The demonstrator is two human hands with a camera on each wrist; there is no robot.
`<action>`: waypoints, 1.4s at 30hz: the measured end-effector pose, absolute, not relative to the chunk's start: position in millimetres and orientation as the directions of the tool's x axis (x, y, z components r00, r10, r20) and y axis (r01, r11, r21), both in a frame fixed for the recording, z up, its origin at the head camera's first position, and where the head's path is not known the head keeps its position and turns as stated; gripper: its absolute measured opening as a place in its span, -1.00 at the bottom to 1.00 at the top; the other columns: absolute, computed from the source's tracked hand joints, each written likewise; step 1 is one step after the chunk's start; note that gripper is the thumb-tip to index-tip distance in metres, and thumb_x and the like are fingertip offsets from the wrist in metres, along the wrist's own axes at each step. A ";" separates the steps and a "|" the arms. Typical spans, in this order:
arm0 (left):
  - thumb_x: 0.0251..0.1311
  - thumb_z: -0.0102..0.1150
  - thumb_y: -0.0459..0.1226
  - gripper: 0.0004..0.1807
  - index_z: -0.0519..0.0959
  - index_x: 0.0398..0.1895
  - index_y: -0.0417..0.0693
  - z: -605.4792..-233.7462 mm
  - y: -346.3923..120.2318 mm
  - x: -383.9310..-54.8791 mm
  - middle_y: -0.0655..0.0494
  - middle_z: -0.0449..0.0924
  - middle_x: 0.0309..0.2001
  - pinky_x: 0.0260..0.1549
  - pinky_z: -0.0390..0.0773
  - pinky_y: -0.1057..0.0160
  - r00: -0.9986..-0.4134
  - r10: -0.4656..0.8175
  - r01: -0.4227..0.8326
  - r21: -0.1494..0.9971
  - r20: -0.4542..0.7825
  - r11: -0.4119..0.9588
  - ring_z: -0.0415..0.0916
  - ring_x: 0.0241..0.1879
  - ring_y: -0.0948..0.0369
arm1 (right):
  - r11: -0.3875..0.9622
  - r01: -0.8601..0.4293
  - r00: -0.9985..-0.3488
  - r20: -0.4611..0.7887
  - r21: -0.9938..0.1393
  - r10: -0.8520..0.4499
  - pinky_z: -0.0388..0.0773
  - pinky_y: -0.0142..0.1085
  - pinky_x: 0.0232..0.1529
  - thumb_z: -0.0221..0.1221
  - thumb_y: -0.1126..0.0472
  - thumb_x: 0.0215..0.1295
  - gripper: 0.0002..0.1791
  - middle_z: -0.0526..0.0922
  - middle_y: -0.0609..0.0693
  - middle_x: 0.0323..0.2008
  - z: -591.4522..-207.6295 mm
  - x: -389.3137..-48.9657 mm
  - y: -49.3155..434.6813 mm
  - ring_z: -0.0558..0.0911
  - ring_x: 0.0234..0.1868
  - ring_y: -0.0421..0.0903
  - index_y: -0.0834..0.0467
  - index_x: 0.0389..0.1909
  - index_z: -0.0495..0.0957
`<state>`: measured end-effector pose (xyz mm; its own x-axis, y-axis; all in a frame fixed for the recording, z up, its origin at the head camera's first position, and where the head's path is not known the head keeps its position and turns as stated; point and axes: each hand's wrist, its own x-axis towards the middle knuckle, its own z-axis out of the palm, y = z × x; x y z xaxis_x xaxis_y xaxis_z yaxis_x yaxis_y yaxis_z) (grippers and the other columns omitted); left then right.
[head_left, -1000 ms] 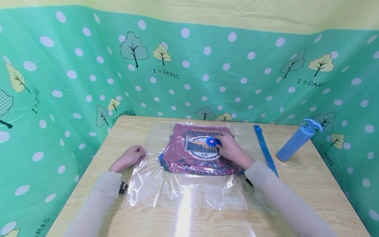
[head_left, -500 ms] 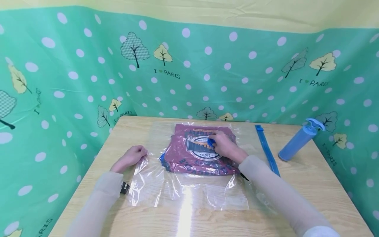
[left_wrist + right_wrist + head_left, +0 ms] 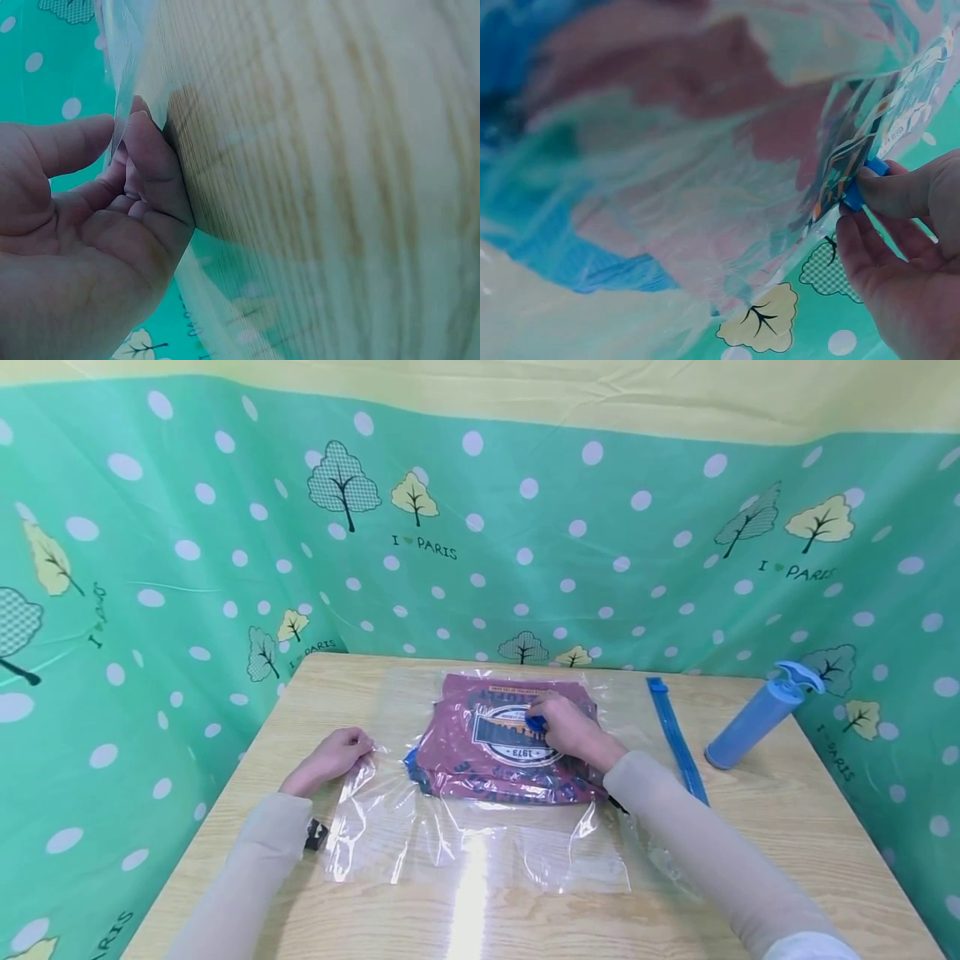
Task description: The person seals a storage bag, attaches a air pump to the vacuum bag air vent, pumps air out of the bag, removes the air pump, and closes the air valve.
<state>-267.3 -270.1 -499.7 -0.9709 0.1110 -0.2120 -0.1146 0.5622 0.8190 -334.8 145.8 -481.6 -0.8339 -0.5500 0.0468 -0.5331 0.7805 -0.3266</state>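
A clear plastic storage bag (image 3: 375,835) lies flat in the head view, with a folded maroon printed shirt (image 3: 450,752) inside. Blue fabric (image 3: 622,274) shows through the plastic in the right wrist view. My left hand (image 3: 328,758) pinches the bag's left edge between thumb and fingers; the left wrist view shows the thin film (image 3: 122,82) between them. On top of the bag, my right hand (image 3: 573,727) grips a round blue valve cap (image 3: 534,722) with thumb and fingers. Those fingers hide most of the cap.
A blue hand pump (image 3: 753,727) stands tilted at the table's right side. To the right of the bag lies a long blue strip (image 3: 675,739). A small black item (image 3: 316,835) sits beside my left sleeve. A patterned curtain (image 3: 480,543) surrounds the wooden table (image 3: 795,860).
My right hand has shifted from the cap's right side to over it, covering its pale centre. The left hand keeps its hold on the bag's edge.
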 end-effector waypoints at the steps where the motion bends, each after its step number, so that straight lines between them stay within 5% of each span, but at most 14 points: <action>1: 0.57 -0.01 -0.38 -0.80 0.52 -0.25 -0.33 -500.0 -270.0 -267.1 0.05 0.53 -0.44 -0.53 0.48 0.36 -0.970 0.112 -0.117 0.818 -0.216 0.563 0.43 -0.51 0.24 | 0.783 -0.531 -0.835 0.043 -0.324 -0.548 0.49 0.02 0.34 0.17 0.69 0.00 -0.41 0.68 0.24 0.14 -481.1 -334.8 145.5 0.59 0.26 0.20 0.33 0.12 0.70; 7: 0.58 -0.02 -0.38 -0.80 0.52 -0.25 -0.33 -501.0 -270.8 -266.1 0.02 0.54 -0.41 -0.52 0.49 0.35 -0.968 0.106 -0.130 0.817 -0.227 0.561 0.44 -0.49 0.22 | 0.802 -0.505 -0.855 0.055 -0.319 -0.516 0.59 0.02 0.22 0.36 0.52 0.21 -0.58 0.72 0.24 0.01 -480.8 -336.3 143.6 0.66 0.10 0.18 0.32 0.12 0.70; 14: 0.56 -0.04 -0.40 -0.78 0.50 -0.30 -0.30 -498.9 -271.3 -264.5 0.03 0.52 -0.45 -0.54 0.46 0.37 -0.971 0.125 -0.104 0.832 -0.203 0.545 0.43 -0.52 0.25 | 0.845 -0.417 -0.905 0.060 -0.335 -0.422 0.62 -0.14 -0.23 0.52 0.09 0.26 -0.64 0.68 0.06 -0.31 -485.4 -339.3 142.0 0.61 -0.30 -0.02 0.28 -0.12 0.73; 17: 0.57 -0.04 -0.39 -0.78 0.51 -0.29 -0.30 -499.0 -271.5 -264.8 0.04 0.52 -0.46 -0.55 0.45 0.38 -0.971 0.120 -0.109 0.828 -0.207 0.551 0.42 -0.53 0.25 | 0.855 -0.418 -0.903 0.040 -0.305 -0.427 0.64 -0.07 0.00 0.50 0.11 0.29 -0.53 0.69 0.17 -0.07 -485.4 -336.2 141.5 0.66 -0.08 0.07 0.31 0.10 0.68; 20: 0.57 -0.03 -0.38 -0.79 0.52 -0.27 -0.31 -498.6 -271.4 -265.5 0.05 0.52 -0.45 -0.55 0.45 0.37 -0.969 0.109 -0.124 0.820 -0.221 0.559 0.41 -0.53 0.25 | 0.848 -0.454 -0.883 0.013 -0.273 -0.468 0.45 0.10 0.36 0.40 0.33 0.33 -0.41 0.54 0.30 0.29 -484.3 -331.2 140.6 0.53 0.30 0.22 0.32 0.36 0.53; 24: 0.58 -0.01 -0.37 -0.79 0.52 -0.25 -0.32 -498.5 -272.1 -266.7 0.04 0.53 -0.44 -0.56 0.45 0.35 -0.968 0.100 -0.134 0.813 -0.229 0.567 0.41 -0.53 0.24 | 0.839 -0.483 -0.866 -0.008 -0.252 -0.501 0.30 0.16 0.45 0.26 0.58 0.19 -0.33 0.44 0.32 0.41 -483.7 -327.5 139.1 0.38 0.45 0.30 0.32 0.39 0.51; 30: 0.58 -0.01 -0.36 -0.79 0.53 -0.25 -0.29 -500.3 -272.6 -267.2 0.06 0.52 -0.44 -0.54 0.47 0.35 -0.968 0.091 -0.138 0.804 -0.232 0.578 0.42 -0.52 0.24 | 0.838 -0.486 -0.869 0.033 -0.250 -0.494 0.42 0.10 0.39 0.26 0.58 0.24 -0.47 0.56 0.33 0.26 -487.4 -329.2 138.1 0.51 0.32 0.27 0.35 0.27 0.60; 34: 0.57 0.01 -0.36 -0.79 0.54 -0.26 -0.30 -502.0 -272.1 -266.5 0.07 0.52 -0.45 -0.54 0.46 0.36 -0.972 0.089 -0.126 0.803 -0.217 0.582 0.42 -0.53 0.24 | 0.842 -0.454 -0.889 0.094 -0.292 -0.447 0.65 -0.07 0.03 0.39 0.32 0.37 -0.80 0.67 0.16 -0.17 -490.1 -332.6 138.3 0.65 -0.12 0.06 0.35 -0.08 0.71; 38: 0.56 0.00 -0.39 -0.80 0.53 -0.27 -0.31 -504.0 -271.7 -267.6 0.07 0.51 -0.46 -0.56 0.46 0.37 -0.973 0.095 -0.118 0.812 -0.209 0.572 0.41 -0.54 0.25 | 0.857 -0.371 -0.928 0.122 -0.357 -0.351 0.49 -0.20 -0.40 0.50 0.03 0.29 -0.63 0.52 0.00 -0.51 -490.5 -336.2 140.7 0.47 -0.48 -0.08 0.21 -0.44 0.60; 42: 0.56 -0.01 -0.39 -0.79 0.53 -0.27 -0.31 -503.7 -271.7 -268.1 0.07 0.51 -0.46 -0.55 0.46 0.37 -0.974 0.101 -0.111 0.813 -0.204 0.572 0.41 -0.53 0.25 | 0.860 -0.370 -0.928 0.106 -0.353 -0.356 0.57 -0.14 -0.29 0.51 -0.07 0.26 -0.53 0.63 0.10 -0.34 -488.3 -336.1 143.7 0.59 -0.34 0.00 0.28 -0.23 0.65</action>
<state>-268.1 -271.7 -503.7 -0.9738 0.1009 -0.2037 -0.1108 0.5717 0.8130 -336.1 143.7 -488.3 -0.9285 -0.3559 0.1061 -0.3698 0.8596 -0.3526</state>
